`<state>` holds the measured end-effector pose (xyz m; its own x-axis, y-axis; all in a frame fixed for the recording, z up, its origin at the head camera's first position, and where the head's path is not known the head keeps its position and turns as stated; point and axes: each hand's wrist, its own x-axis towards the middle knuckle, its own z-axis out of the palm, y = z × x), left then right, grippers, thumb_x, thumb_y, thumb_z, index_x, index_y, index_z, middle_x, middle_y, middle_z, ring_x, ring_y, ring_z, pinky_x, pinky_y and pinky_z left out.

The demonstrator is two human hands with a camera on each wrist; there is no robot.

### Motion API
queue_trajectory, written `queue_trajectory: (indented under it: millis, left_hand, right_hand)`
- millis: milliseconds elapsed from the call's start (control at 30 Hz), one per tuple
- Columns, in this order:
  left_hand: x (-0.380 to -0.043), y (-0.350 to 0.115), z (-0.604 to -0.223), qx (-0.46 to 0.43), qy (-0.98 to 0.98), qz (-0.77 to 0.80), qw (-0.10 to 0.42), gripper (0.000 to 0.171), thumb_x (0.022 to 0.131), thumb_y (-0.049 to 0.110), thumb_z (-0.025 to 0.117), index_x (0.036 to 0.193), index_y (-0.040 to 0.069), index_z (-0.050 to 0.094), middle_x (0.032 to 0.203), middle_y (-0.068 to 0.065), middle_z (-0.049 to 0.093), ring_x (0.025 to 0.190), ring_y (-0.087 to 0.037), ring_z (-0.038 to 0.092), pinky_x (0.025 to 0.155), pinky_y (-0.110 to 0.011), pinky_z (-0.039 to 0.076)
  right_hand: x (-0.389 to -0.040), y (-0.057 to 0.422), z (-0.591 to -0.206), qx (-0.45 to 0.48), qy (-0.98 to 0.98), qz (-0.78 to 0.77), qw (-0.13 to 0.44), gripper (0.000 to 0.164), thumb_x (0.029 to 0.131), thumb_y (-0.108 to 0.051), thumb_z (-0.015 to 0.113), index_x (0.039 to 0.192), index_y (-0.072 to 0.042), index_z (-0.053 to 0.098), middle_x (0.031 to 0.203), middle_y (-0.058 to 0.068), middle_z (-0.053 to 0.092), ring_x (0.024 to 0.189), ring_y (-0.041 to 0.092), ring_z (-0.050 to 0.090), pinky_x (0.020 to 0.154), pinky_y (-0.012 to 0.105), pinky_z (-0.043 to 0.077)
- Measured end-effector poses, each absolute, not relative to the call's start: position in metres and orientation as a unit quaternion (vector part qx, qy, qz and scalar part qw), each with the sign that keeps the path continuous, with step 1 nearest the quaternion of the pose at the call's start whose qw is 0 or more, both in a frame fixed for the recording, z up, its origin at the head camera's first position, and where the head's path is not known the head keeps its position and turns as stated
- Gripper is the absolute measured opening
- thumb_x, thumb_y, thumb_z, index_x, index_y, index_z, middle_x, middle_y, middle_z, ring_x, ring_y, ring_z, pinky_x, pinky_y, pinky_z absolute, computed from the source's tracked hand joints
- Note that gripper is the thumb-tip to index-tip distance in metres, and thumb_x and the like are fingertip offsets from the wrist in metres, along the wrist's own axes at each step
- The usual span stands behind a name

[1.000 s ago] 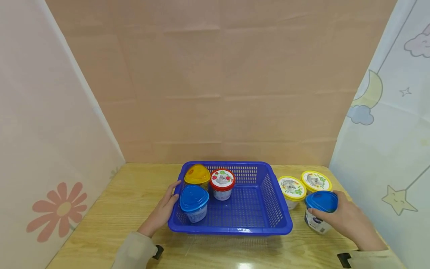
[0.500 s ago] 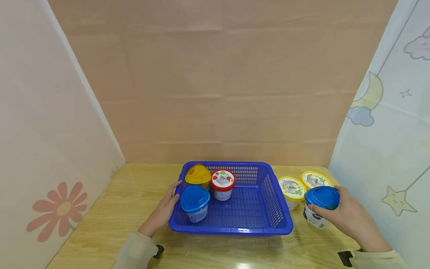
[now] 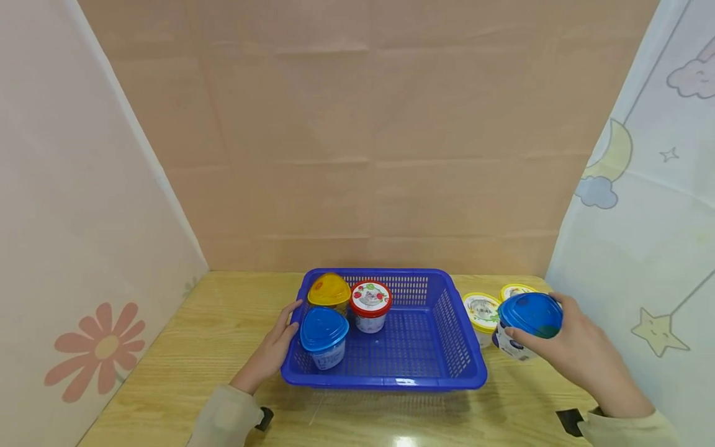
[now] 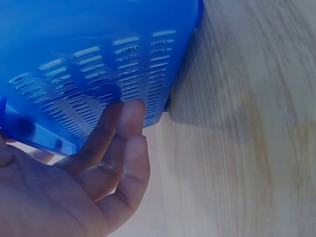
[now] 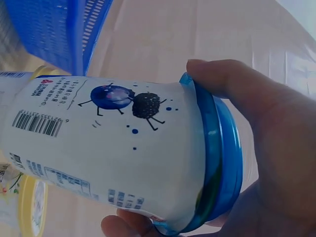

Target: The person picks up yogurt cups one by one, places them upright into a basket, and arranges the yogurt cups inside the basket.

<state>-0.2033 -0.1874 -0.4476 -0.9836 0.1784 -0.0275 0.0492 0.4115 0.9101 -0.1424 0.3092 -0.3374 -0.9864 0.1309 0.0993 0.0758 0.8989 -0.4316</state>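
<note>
My right hand (image 3: 583,357) grips a tub with a blue lid (image 3: 529,315) around the lid, thumb on one side and fingers on the other. In the right wrist view this tub (image 5: 113,143) is white, with berry drawings and a barcode. My left hand (image 3: 272,347) holds the left rim of a blue plastic basket (image 3: 385,383), its fingers (image 4: 131,118) against the slotted outer wall. Inside the basket, on the left, stand another blue-lidded tub (image 3: 324,338), an orange-lidded tub (image 3: 329,290) and a red-lidded cup (image 3: 370,304).
Right of the basket, a yellow-lidded cup (image 3: 481,312) stands on the wooden table (image 3: 223,329). A second yellow-lidded cup (image 3: 515,290) is partly hidden behind the held tub. A brown wall (image 3: 363,155) closes the back, with light decorated panels on both sides.
My right hand has raised the blue-lidded tub off the table and tilted it, moving slightly left and back, over the yellow-lidded cups. My left hand has stayed on the basket.
</note>
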Motion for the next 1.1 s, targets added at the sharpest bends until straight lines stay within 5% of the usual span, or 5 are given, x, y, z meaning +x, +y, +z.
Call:
queue_trajectory:
  millis: [433, 1100]
  left_hand:
    - [-0.201, -0.187, -0.445, 0.075, 0.832, 0.545, 0.064, 0.046, 0.111, 0.027, 0.029, 0.157, 0.031, 0.023, 0.164, -0.019, 0.021, 0.142, -0.052, 0.031, 0.106, -0.071, 0.034]
    - [-0.202, -0.188, -0.447, 0.087, 0.822, 0.559, 0.066, 0.047, 0.111, 0.026, 0.025, 0.158, 0.030, 0.019, 0.165, -0.018, 0.014, 0.145, -0.053, 0.024, 0.107, -0.073, 0.029]
  right_hand:
    - [-0.146, 0.281, -0.323, -0.017, -0.967, 0.239, 0.088, 0.113, 0.079, -0.067, 0.072, 0.152, 0.003, 0.021, 0.134, 0.043, 0.044, 0.108, 0.062, 0.051, 0.074, 0.068, 0.051]
    - [-0.173, 0.226, -0.308, 0.032, -0.958, 0.283, 0.038, 0.113, 0.077, -0.068, 0.074, 0.147, 0.004, 0.021, 0.138, 0.040, 0.043, 0.111, 0.058, 0.056, 0.079, 0.063, 0.056]
